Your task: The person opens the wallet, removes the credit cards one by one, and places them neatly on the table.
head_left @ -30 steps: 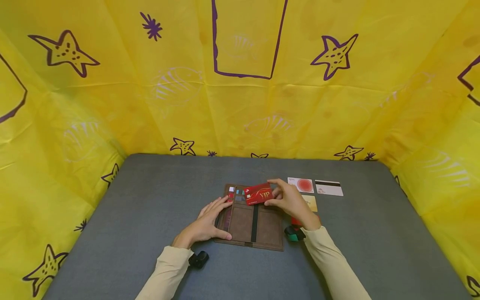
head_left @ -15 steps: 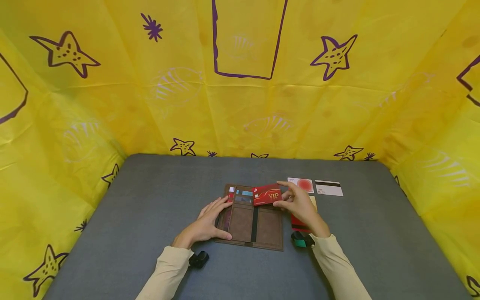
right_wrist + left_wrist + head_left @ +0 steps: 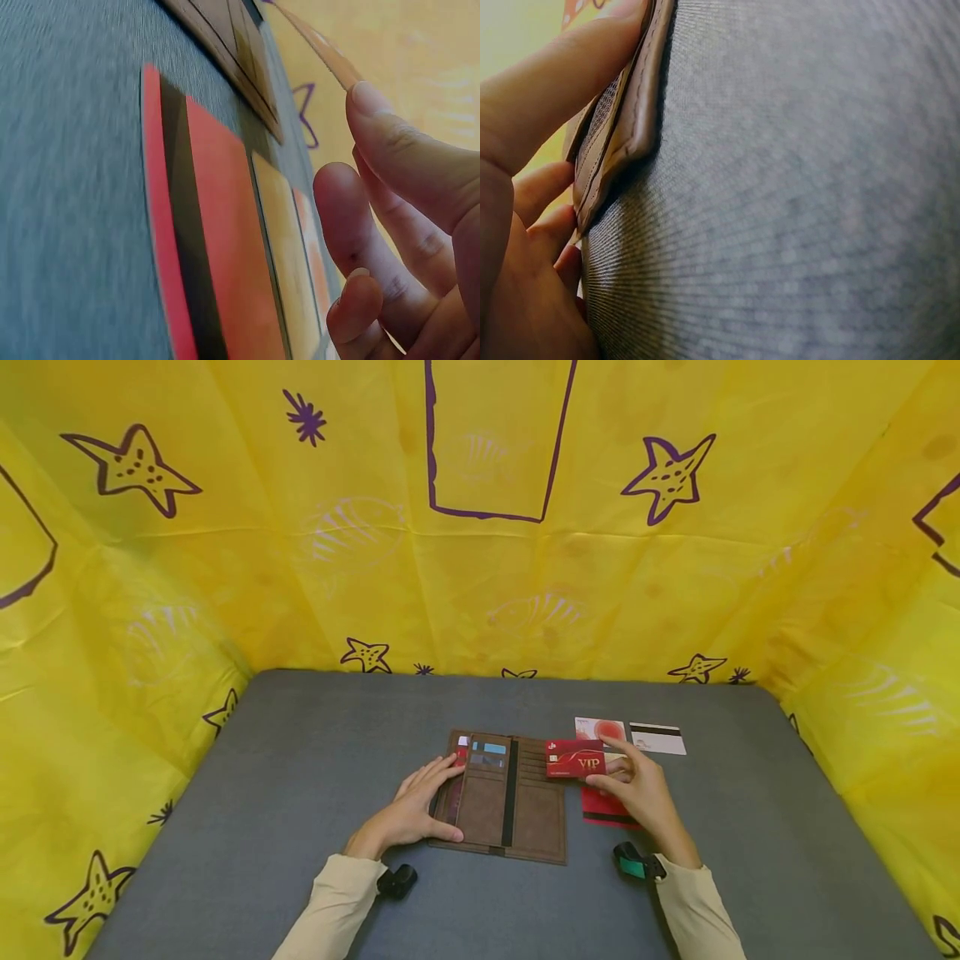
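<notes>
A brown wallet [image 3: 480,810] lies unfolded on the grey table. My left hand [image 3: 408,802] rests on its left side, fingers spread along the left flap and thumb on the lower part. In the left wrist view, the thumb [image 3: 562,79] presses on the wallet's edge [image 3: 641,112]. My right hand [image 3: 637,785] pinches a red VIP card [image 3: 573,758] by its right end, between thumb and fingers. That card is held above the wallet's right edge, face up. Several cards show in the wallet's left slots, among them a blue one [image 3: 489,748].
Right of the wallet lie a white card with a red circle [image 3: 592,727], a white card with a black stripe [image 3: 657,739], a red striped card [image 3: 609,810] and a gold card [image 3: 281,232]. A yellow patterned cloth [image 3: 480,568] walls the table [image 3: 337,718] in.
My right hand has moved the red VIP card rightward and slightly down, from over the wallet's middle to its right edge. The wallet's upper right slots are uncovered. My left hand stays put.
</notes>
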`<state>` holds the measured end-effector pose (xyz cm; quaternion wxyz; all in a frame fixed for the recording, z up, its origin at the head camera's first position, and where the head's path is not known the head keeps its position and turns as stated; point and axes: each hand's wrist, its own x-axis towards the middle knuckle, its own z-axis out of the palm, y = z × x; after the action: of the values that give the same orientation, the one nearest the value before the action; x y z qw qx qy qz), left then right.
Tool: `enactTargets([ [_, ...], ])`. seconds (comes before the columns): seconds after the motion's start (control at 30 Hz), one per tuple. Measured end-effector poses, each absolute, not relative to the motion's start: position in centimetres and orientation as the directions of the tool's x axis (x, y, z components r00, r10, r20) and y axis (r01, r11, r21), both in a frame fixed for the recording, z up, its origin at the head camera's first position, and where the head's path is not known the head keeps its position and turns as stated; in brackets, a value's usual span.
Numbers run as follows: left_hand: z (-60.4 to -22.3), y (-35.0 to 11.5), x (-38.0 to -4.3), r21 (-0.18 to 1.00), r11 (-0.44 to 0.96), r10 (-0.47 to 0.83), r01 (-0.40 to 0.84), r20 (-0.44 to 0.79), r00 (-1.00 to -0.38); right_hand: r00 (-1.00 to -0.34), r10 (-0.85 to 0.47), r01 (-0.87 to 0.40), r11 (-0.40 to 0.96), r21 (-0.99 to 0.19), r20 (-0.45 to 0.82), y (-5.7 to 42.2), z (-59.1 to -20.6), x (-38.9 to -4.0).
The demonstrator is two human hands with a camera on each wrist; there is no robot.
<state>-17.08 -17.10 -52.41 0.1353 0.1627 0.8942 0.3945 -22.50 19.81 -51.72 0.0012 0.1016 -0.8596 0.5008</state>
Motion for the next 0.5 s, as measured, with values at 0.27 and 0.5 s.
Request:
enactTargets([
  [0.27,-52.5,-17.1,-17.1,0.745,0.642,0.399,0.184,-0.119,-0.909,-0.983,-0.134,-0.174,0.470,-0.865,0.125,21.4,-50.9,-21.1],
  [0.5,-52.5,-17.0,-17.0,0.738,0.649,0.394,0.182,-0.122,-0.911,-0.981,-0.114,-0.192,0.482,-0.855,0.156,21.8,-51.5,-20.7],
])
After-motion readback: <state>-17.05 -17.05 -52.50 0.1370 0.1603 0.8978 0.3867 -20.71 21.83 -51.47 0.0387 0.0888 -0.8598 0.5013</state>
